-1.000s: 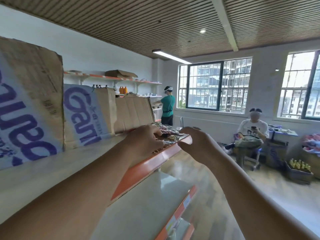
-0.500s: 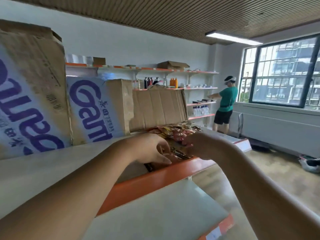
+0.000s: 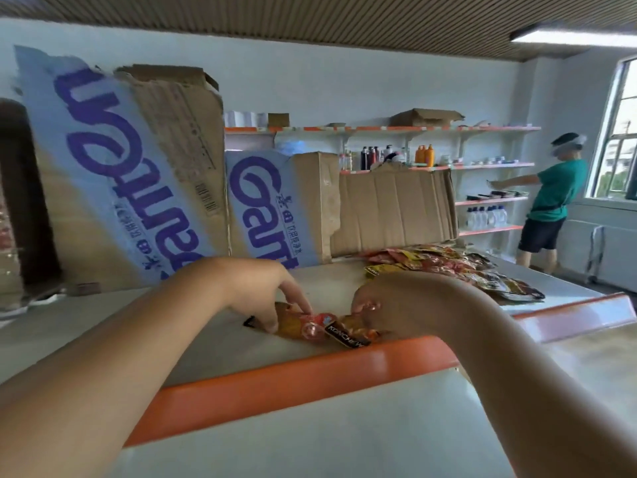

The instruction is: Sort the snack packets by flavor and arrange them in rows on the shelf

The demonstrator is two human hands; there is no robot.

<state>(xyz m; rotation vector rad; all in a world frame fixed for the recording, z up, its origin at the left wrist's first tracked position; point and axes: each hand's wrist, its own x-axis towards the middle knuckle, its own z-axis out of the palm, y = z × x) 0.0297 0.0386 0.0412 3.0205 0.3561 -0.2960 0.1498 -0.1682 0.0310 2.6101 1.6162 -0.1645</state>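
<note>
Cardboard boxes with purple lettering [image 3: 131, 174] are stood at the back left of the white, orange-edged shelf [image 3: 310, 377]. Near its front edge, an orange-red foil snack packet [image 3: 303, 325] is pinched by the left hand [image 3: 262, 294]. A black-labelled packet [image 3: 346, 336] touching it is held under the curled right hand [image 3: 396, 305]. A heap of red and yellow packets [image 3: 448, 267] is piled further right.

Both arms reach fwd; L hand [image 3: 262, 291] & R hand [image 3: 389, 301] curled, fingertips pinching snack packets [image 3: 312, 326].

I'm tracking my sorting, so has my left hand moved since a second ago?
Yes. The left hand, pinching a packet, has drawn back along the shelf, away from the packet pile, and now lies before the blue-printed box.
</note>
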